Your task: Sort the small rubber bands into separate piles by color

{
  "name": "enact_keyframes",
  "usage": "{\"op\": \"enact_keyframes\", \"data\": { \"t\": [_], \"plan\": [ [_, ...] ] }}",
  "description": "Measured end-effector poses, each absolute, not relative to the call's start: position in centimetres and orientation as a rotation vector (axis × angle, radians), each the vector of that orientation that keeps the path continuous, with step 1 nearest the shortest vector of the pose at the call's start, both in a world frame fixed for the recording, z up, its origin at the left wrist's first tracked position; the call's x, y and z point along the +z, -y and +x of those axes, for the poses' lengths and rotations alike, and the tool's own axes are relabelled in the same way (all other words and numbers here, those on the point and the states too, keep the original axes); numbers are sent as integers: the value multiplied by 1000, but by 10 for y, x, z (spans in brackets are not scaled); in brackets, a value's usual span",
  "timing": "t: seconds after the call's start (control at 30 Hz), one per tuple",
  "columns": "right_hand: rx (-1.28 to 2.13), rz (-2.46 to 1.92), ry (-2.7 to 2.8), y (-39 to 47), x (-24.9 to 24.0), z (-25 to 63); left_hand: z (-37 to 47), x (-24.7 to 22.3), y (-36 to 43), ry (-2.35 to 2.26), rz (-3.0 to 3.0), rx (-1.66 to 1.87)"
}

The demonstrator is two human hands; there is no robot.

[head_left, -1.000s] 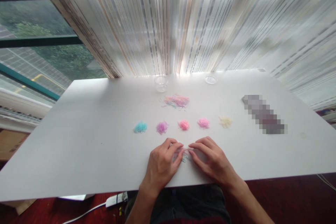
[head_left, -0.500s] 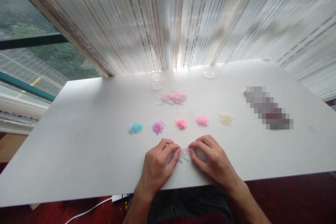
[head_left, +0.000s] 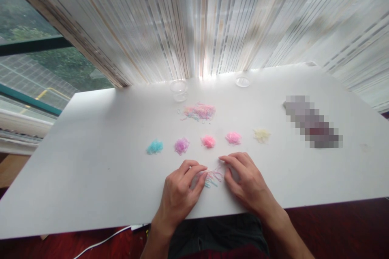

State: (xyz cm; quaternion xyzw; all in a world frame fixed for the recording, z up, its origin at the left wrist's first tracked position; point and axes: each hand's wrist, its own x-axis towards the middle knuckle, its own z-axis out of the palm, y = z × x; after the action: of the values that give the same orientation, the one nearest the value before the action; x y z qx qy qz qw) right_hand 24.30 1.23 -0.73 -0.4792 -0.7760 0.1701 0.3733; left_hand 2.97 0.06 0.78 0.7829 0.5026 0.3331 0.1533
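Head view, the only one we had. Vs. half a sec before, our right hand (head_left: 243, 180) had drawn back a bit from the left hand (head_left: 180, 190), so the gap between them widened and the small loose bunch of mixed bands (head_left: 212, 178) lay more exposed on the counter (head_left: 91, 162), spread out rather than pinched together. We judged that as the bunch being teased apart, w/ single bands easier to pick out.

Left hand: fingers curled, tips resting on the left edge of the bunch, touching a few strands; no firm grip that we could see. Right hand: fingers half bent, forefinger tip at the upper right edge of the bunch, palm down on the counter. Whether it pinched a band, we couldn't tell.

Beyond the hands sat a row of sorted heaps: blue pile (head_left: 154, 146), purple pile (head_left: 181, 145), pink pile (head_left: 208, 141), second pink pile (head_left: 233, 137), yellow pile (head_left: 261, 134). Farther back, an unsorted heap (head_left: 199, 111), a clear cup (head_left: 178, 90) and a clear lid (head_left: 242, 81).
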Motion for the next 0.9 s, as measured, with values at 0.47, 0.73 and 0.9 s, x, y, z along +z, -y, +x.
{"op": "enact_keyframes", "data": {
  "t": [0.47, 0.73, 0.9],
  "plan": [
    [433, -1140, 1978, -12, -8, 243, 43, 12, -4, -1391, 2228, 975],
    [453, -1101, 1970, -9, -4, 244, 46, 8, -6, -1306, 2174, 1058],
    [496, -1101, 1963, -10, -4, 244, 45, 6, -5, -1274, 2110, 1111]
  ]
}}
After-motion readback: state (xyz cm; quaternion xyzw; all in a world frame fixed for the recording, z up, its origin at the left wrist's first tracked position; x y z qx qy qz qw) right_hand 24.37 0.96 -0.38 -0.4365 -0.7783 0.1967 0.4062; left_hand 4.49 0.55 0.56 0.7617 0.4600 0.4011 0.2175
